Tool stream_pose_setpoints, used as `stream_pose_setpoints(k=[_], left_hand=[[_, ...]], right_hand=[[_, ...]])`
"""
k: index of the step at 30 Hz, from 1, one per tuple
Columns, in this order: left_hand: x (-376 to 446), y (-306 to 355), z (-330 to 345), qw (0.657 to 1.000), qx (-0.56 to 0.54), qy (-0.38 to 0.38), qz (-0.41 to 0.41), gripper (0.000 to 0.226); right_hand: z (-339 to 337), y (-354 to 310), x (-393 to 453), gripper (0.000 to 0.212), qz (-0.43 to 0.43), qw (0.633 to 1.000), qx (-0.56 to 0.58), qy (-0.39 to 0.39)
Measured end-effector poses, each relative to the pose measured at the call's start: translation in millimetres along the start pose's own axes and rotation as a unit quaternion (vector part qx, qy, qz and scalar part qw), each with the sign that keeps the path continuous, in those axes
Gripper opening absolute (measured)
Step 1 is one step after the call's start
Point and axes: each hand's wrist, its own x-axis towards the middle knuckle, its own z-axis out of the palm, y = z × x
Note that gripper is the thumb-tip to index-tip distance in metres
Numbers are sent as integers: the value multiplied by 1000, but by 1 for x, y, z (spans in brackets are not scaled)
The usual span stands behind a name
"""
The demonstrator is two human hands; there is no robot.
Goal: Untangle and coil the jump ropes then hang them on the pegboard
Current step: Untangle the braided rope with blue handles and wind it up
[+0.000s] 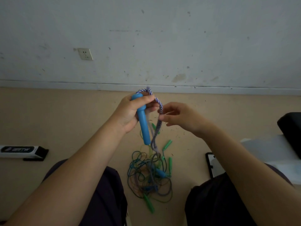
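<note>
My left hand (130,111) grips a blue jump-rope handle (144,126) near its top, the handle pointing down. A blue-and-white braided rope (157,100) loops out over the handle's top and runs down past my right hand (179,116), whose thumb and fingers pinch it. The braided rope hangs on into a tangled pile of thin ropes (149,175) on the floor between my knees. Green handles (167,144) and another blue handle (160,172) lie in that pile. No pegboard is in view.
A white wall with a socket (85,54) stands ahead above the beige floor. A black-and-white box (22,151) lies on the floor at left. At right are a black-framed flat object (211,165), a white surface (268,152) and a black cushion (291,128).
</note>
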Motion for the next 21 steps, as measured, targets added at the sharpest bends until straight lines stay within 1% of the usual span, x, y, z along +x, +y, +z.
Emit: stream_pose_setpoints(k=[2,4,6,7,8,10,12,14,15,17,19,21], left_hand=[[0,0,-1,1000,-15,5,-5,4],[-1,-2,-1,1000,-23,2,-9,4],[-2,-3,-1,1000,-22,1,-7,7],[-2,-3,-2,1000,-20,10,-4,4],[-1,-1,-3,999,-26,26,3,5],[3,3,-9,996,-45,78,19,20],[5,11,-18,989,-61,127,42,17],[7,16,-25,985,-50,152,63,12],[6,17,-26,986,-38,147,61,9],[3,13,-26,994,4,105,32,2],[-2,4,-21,995,85,52,-17,15],[-8,-7,-15,982,185,-13,-48,21]], right_hand=[[6,0,1,35,-4,999,2,47],[6,0,3,30,-33,996,-35,70],[5,1,3,14,-49,996,-68,32],[6,0,2,8,-43,996,-72,6],[7,0,1,7,-34,996,-83,-14],[6,0,1,11,-10,990,-136,-43],[1,2,1,16,17,977,-203,-68],[-5,2,-1,16,27,972,-223,-67],[-7,2,-1,16,20,977,-204,-51],[-10,-3,-2,15,-8,993,-113,-16],[-11,-10,-3,14,-35,999,4,7],[-10,-17,-4,12,-59,995,76,31]])
